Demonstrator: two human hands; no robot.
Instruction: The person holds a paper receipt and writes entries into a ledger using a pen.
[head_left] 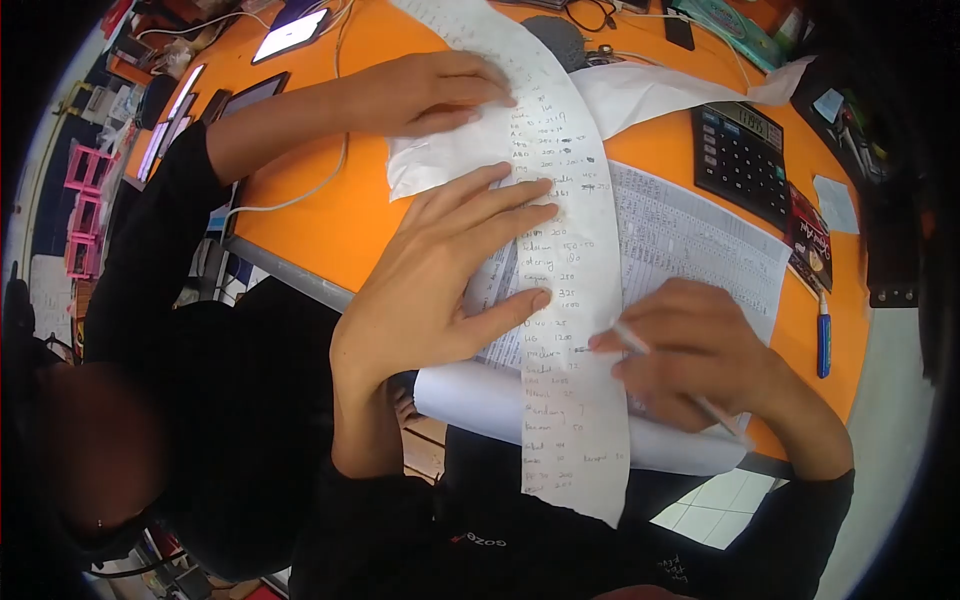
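A long white paper strip (588,262) with handwritten words and numbers runs down over the table and hangs past its near edge. My left hand (455,265) lies flat on the strip, its fingers stretched out across the writing. In my right hand (695,350), somewhat blurred, is a slim pale pen (726,420), held over the strip's right edge beside the lower lines. Beneath the strip is a large printed sheet (690,240) with small rows of text, its near end curling over the table edge. Another person's hand (440,95) rests on the strip's upper part.
On the orange table (290,190), a black calculator (740,160) stands at the right, near a dark red packet (810,240) and a blue marker (823,340). Phones, including a lit one (290,36), and white cables lie at the upper left. The other person sits close on the left.
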